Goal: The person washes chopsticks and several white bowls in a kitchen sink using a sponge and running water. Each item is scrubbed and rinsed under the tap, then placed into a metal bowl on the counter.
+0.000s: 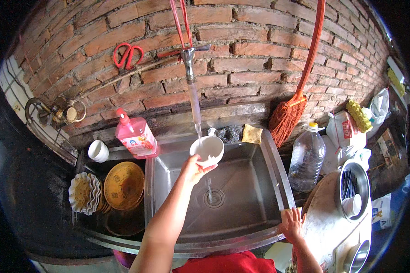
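My left hand [194, 169] grips a white bowl [216, 150] by its near side, thumb at the rim. The bowl is tilted beneath the clear hose of a tap [188, 65], and water runs from the hose into it. A stream also falls below the bowl toward the drain [214, 198] of the stainless steel sink [239, 218]. My right hand [292, 221] rests on the sink's right front edge with its fingers spread, holding nothing.
Left of the sink are a pink pump bottle [136, 136], a white cup [98, 151], fluted dishes [83, 192] and a yellow-brown plate [124, 184]. A steel wool scourer [229, 133] and yellow sponge [252, 133] lie behind. To the right stand a red mop [287, 117], plastic jug [306, 158] and metal basin [343, 208].
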A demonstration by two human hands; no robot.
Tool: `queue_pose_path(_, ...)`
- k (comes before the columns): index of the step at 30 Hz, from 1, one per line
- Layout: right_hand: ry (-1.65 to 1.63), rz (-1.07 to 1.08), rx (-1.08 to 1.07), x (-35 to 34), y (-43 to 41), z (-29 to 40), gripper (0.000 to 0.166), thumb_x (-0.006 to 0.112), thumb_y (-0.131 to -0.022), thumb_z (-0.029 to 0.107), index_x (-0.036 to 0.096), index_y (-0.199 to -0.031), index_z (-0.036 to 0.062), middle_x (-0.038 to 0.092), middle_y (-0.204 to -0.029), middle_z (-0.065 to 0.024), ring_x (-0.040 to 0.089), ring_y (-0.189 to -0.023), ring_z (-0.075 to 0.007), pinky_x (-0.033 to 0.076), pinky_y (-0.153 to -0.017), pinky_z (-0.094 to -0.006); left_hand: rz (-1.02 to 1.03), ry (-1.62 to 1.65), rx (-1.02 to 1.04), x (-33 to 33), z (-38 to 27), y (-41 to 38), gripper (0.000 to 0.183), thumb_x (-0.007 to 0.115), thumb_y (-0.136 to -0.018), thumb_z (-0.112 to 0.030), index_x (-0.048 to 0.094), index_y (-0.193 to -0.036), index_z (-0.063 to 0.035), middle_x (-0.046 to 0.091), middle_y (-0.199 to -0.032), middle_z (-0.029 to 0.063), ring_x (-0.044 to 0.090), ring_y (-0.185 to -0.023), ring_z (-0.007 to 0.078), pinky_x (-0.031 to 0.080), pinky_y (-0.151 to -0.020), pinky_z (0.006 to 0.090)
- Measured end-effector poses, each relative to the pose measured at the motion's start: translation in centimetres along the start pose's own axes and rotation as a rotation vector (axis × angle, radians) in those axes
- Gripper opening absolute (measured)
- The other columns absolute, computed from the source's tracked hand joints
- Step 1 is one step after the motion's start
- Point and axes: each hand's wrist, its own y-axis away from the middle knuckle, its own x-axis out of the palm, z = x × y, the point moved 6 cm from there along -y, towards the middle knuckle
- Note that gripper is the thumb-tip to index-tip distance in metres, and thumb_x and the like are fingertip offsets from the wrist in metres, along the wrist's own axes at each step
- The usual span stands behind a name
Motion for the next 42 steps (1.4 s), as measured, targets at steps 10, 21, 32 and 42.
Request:
queue_pose_path(10, -1.274, 0.144, -0.228, -5.3, -16.0, 18.9, 0.059, 0.055, -0.077, 0.019, 0.023, -0.125, 0.0061, 0.032, -0.124, -0.0157, 0.042, -0.105, -0.0238, 0.039, -0.082, -0.0327, -0.049, 0.001, 0.031, -1.8, 1.1, -1.1, 0.037, 0.041, -0.074, -0.001, 0.036, -0.11, 0.0023, 0.047, -0.104, 0.0185, 0.051, -0.092, 0.0304, 0.047, -0.074, 0.0468)
queue_pose_path(21, -1.56, 0.511, 0.138, 3.8, -22.4, 23.2, 0.043, 0.042, -0.075, 0.009, 0.032, -0.117, 0.0099, 0.05, -0.098, -0.0112, 0.056, -0.079, -0.0251, 0.053, -0.054, -0.0339, -0.04, -0.263, 0.178, -3.3, 2.5, -3.4, 0.054, 0.037, -0.068, 0.002, 0.028, -0.118, -0.016, 0.037, -0.112, 0.0112, 0.046, -0.096, 0.0293, 0.052, -0.06, 0.0433)
queue_pose_path(32, -1.199, 0.291, 0.022, 4.7, -24.6, 24.2, 0.035, 0.052, -0.071, 0.01, 0.039, -0.1, -0.0053, 0.052, -0.083, -0.0218, 0.057, -0.061, -0.0304, 0.05, -0.044, -0.0355, -0.146, -0.31, 0.154, -3.0, 0.0, -1.2, 0.046, 0.042, -0.07, -0.001, 0.033, -0.114, -0.0066, 0.042, -0.107, 0.0127, 0.049, -0.094, 0.0293, 0.051, -0.066, 0.0447)
queue_pose_path(42, -0.821, 0.283, -0.119, 1.6, -26.1, 26.5, 0.025, 0.042, -0.075, 0.019, 0.052, -0.079, -0.0041, 0.056, -0.073, -0.0229, 0.058, -0.065, -0.0313, 0.048, -0.056, -0.0369, -0.174, -0.179, 0.095, -4.6, 0.3, -2.1, 0.052, 0.041, -0.07, 0.001, 0.025, -0.117, -0.011, 0.041, -0.108, 0.0149, 0.051, -0.091, 0.0295, 0.051, -0.067, 0.0428)
